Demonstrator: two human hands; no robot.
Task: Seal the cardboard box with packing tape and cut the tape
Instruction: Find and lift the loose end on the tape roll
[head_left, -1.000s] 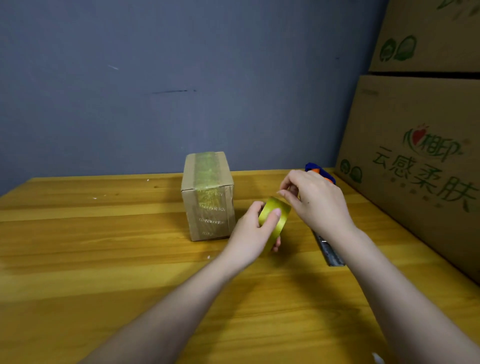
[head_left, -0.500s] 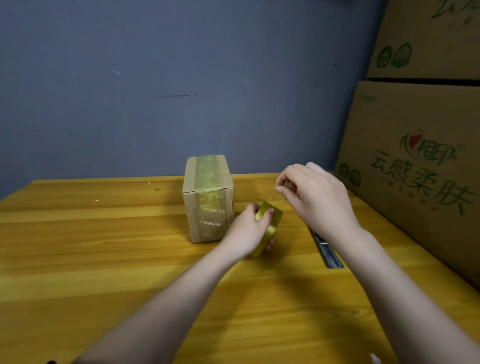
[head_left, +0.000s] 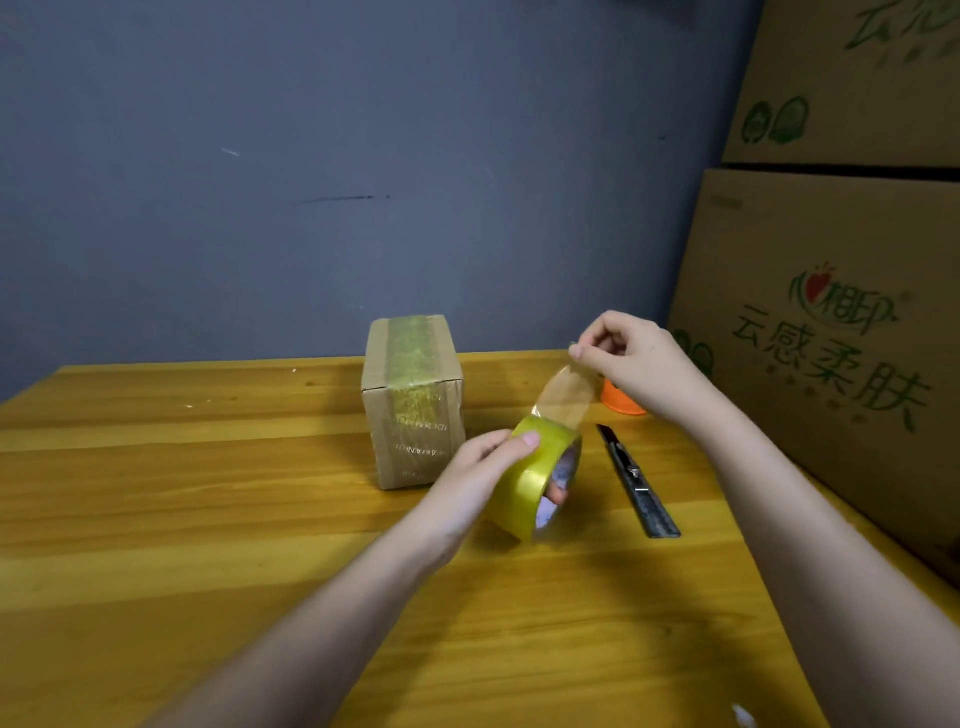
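I read this as the start of the taping step: a strip is being drawn off the roll, not yet on the box. My left hand (head_left: 488, 467) grips the tape roll (head_left: 540, 483), thumb over the outer face and fingers through the core, holding it just above the table (head_left: 208, 519). My right hand (head_left: 639, 358) is closed in a pinch on the free end of the strip (head_left: 566, 395), which stands up taut from the roll.

The box (head_left: 413, 400) stands upright on the table, just left of the roll and a little farther off. A band of tape already runs over its top and down the near face. I cannot tell whether its other seams are closed.

Next, I judge, the strip needs more length, then its end must go down on the box and be pressed flat without folding on itself. The knife (head_left: 636, 478) lies right of the roll, within reach for the cut. An orange thing (head_left: 621, 402) sits behind my right hand; I cannot tell what it is.

Print on the box's near face is upside down and unreadable. The big carton (head_left: 831, 338) at right carries green Chinese writing, "云感柔肤", under a logo with a red heart.
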